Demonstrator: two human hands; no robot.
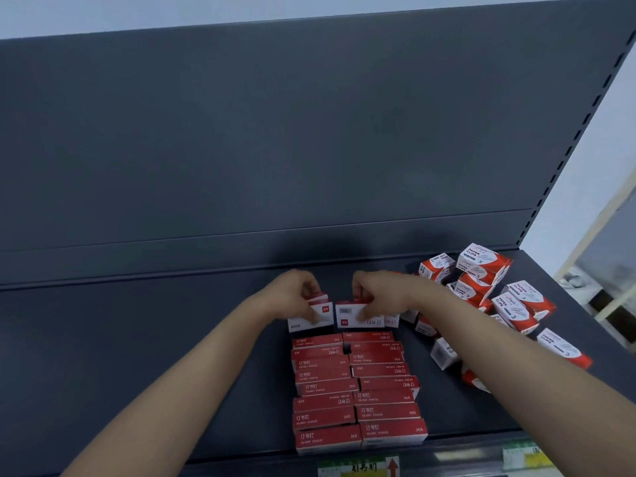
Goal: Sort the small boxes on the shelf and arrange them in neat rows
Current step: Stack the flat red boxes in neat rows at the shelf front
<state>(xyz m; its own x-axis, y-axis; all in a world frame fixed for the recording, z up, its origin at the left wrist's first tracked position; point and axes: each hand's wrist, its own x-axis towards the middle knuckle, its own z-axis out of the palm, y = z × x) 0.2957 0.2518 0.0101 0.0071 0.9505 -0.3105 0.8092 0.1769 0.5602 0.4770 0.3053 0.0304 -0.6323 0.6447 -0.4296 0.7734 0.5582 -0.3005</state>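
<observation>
Two neat columns of flat red staple boxes (358, 390) run from the shelf's front edge back toward its middle. At the far end of the left column my left hand (296, 294) grips a red and white staple box (318, 313) stood on its side. Beside it my right hand (378, 290) grips a second staple box (358, 315) at the far end of the right column. Both boxes touch the rows below them. A jumbled heap of red and white paper clip boxes (488, 284) lies to the right, partly hidden behind my right forearm.
The dark grey shelf (137, 339) stretches bare to the left of the columns. Its back panel (275, 149) rises behind. A perforated upright (564, 160) bounds the right side. Price labels (358, 468) sit on the front rail below.
</observation>
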